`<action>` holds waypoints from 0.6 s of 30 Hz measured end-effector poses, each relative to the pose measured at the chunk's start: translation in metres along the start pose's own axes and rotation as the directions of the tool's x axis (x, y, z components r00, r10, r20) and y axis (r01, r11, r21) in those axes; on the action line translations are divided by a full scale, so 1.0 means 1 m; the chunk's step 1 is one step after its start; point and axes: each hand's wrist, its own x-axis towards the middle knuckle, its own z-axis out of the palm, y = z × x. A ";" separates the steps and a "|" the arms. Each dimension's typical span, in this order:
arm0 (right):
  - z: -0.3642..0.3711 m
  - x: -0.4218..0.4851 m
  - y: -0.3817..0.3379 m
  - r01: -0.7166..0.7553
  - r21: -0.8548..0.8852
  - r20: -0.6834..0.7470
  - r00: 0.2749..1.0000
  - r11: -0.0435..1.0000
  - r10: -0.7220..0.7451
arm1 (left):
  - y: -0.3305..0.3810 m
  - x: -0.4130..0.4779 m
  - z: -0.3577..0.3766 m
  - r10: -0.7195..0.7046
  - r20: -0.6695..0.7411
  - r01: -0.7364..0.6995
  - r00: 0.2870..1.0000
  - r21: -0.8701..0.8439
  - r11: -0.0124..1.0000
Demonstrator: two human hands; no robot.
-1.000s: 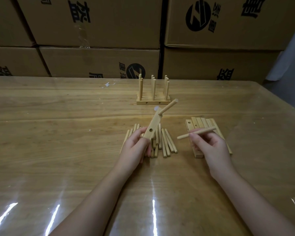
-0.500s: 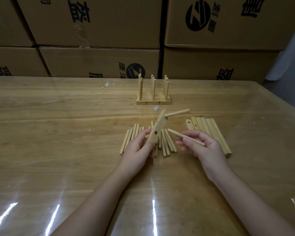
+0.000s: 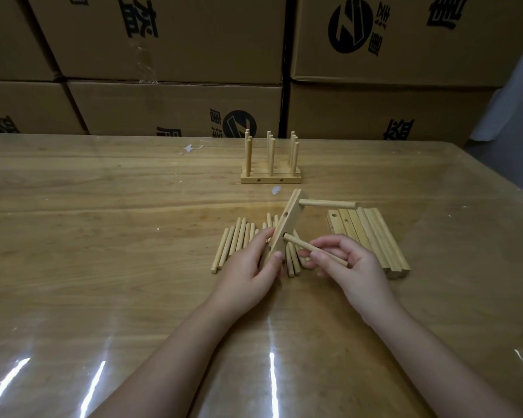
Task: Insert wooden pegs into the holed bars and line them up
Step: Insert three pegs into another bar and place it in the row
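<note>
A: What changed?
B: Second peg (image 3: 300,243) swung in. Its tip is now at the lower hole of the bar (image 3: 290,214), not seated. Top peg (image 3: 328,203) is already in.
A: Grips?
B: Left hand (image 3: 248,270) grip is clamped on the bar, tilted over the loose pegs (image 3: 233,245). Right hand (image 3: 354,267) pinches the second peg. It looks like it needs a push next.

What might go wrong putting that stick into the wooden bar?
The round wooden peg pinched by the right hand has only its tip at the hole in the pale wooden bar, so it might slip off. The left hand grips just the bar's lower end, so a push might twist it.
</note>
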 end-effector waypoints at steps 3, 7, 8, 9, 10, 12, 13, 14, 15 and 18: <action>0.000 0.000 0.002 0.025 -0.055 -0.003 1.000 0.998 -0.025 | -0.002 -0.001 0.001 0.010 -0.005 -0.010 1.000 0.064 0.998; -0.002 -0.001 0.003 0.068 -0.214 -0.002 0.998 0.975 -0.070 | -0.002 -0.001 0.000 -0.004 0.000 0.004 1.000 -0.009 1.000; -0.003 -0.002 0.004 0.086 -0.282 0.001 0.996 0.955 -0.090 | -0.001 0.000 -0.001 -0.022 0.017 0.023 1.000 -0.111 0.994; -0.002 -0.002 0.005 0.102 -0.344 0.000 0.994 0.933 -0.109 | 0.001 0.000 -0.001 -0.042 0.036 0.049 0.998 -0.218 0.975; -0.002 -0.003 0.006 0.116 -0.387 -0.005 0.992 0.915 -0.128 | 0.004 0.001 -0.002 -0.064 0.051 0.076 0.997 -0.308 0.948; -0.002 -0.004 0.008 0.143 -0.449 -0.020 0.985 0.882 -0.170 | 0.007 0.001 -0.004 -0.090 0.076 0.113 0.993 -0.398 0.911; -0.001 -0.004 0.008 0.167 -0.485 -0.021 0.979 0.859 -0.202 | 0.008 0.001 -0.005 -0.097 0.088 0.125 0.991 -0.418 0.900; -0.001 -0.004 0.008 0.193 -0.522 -0.016 0.972 0.831 -0.235 | 0.008 0.001 -0.006 -0.101 0.102 0.136 0.990 -0.442 0.887; -0.001 -0.004 0.008 0.211 -0.553 -0.008 0.966 0.806 -0.258 | 0.009 0.001 -0.006 -0.102 0.119 0.147 0.988 -0.472 0.870; -0.002 -0.004 0.006 0.219 -0.591 0.004 0.963 0.776 -0.269 | 0.011 0.001 -0.009 -0.105 0.179 0.189 0.978 -0.564 0.804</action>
